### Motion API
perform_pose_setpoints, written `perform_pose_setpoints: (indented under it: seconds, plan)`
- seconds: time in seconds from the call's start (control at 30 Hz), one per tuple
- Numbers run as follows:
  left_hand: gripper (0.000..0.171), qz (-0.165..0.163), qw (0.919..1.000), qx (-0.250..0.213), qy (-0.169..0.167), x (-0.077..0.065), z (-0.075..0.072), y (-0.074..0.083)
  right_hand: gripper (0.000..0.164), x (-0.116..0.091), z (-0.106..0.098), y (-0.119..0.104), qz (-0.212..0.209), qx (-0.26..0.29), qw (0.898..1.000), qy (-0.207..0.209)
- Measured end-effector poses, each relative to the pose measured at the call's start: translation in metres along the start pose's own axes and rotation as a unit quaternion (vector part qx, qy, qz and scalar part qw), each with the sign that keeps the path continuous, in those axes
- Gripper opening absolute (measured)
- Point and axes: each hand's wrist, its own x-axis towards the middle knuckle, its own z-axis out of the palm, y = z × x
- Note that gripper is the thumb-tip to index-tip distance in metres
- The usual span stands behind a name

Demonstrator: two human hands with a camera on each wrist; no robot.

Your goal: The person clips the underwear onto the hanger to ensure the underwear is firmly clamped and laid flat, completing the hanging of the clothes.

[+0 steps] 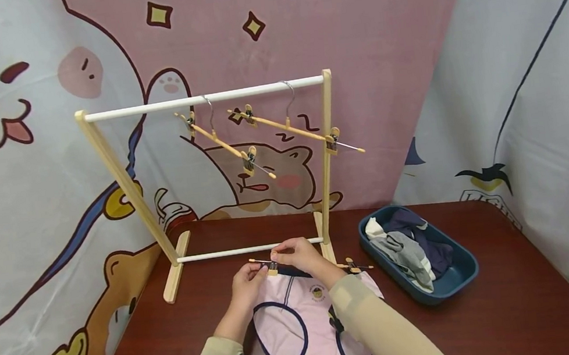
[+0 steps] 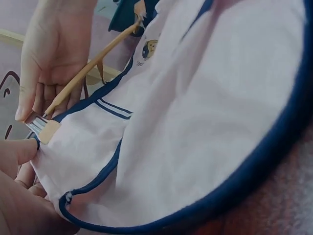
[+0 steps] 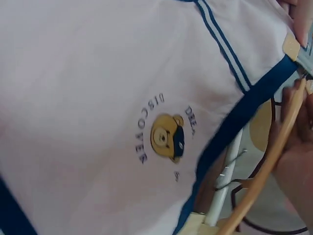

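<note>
- Pink garment [image 1: 321,314]: lower centre of frame, spread on table; navy waistband toward hanger [image 3: 272,157].
- L hand [image 1: 246,287]: lower centre; fingers nearly closed, pinching waistband corner next to clip [image 1: 272,268].
- R hand [image 1: 298,255]: right of L hand; thumb & fingers closed on same clip. Amt of clip opening: can't tell.
- Opp. clip [image 1: 352,264]: at garment's far corner, partly behind R arm; grip on cloth can't be confirmed.
- Fault 1: corner slips out. Prob. cause: L hand lets go before clip bites, or clip catches band edge only.
- Fault 2: garment sags or bunches. Prob. cause: clips set too close tog. along rod.
- Fault 3: fingertip nipped. Prob. cause: L thumb v. near clip when R hand releases.
- Fault 4: hanger snags rack [image 1: 326,167], mid-frame. Prob. cause: hook lies near lower bar (R wrist view); careless lift.
</note>
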Motion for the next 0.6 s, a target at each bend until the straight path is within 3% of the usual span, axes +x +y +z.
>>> perform_pose_setpoints:
  seconds: [0.1, 0.27, 0.43, 0.6]
  plan:
    - [0.020, 0.000, 1.0000, 0.007, 0.005, 0.000, 0.000, -0.002, 0.032, -0.002, 0.000, -0.003, -0.012, -0.084, 0.996, -0.006]
    - [0.017, -0.005, 0.9993, 0.020, 0.030, 0.005, 0.002, -0.007, 0.050, -0.013, -0.006, -0.007, -0.035, -0.148, 0.988, -0.012]
    - [0.016, 0.008, 0.9954, 0.084, 0.045, 0.013, 0.000, -0.014, 0.034, -0.037, -0.023, -0.007, -0.054, -0.189, 0.980, 0.040]
    - [0.014, 0.023, 0.9805, 0.186, 0.057, 0.017, -0.005, -0.016, 0.020, -0.066, -0.047, 0.000, -0.021, -0.207, 0.975, 0.082]
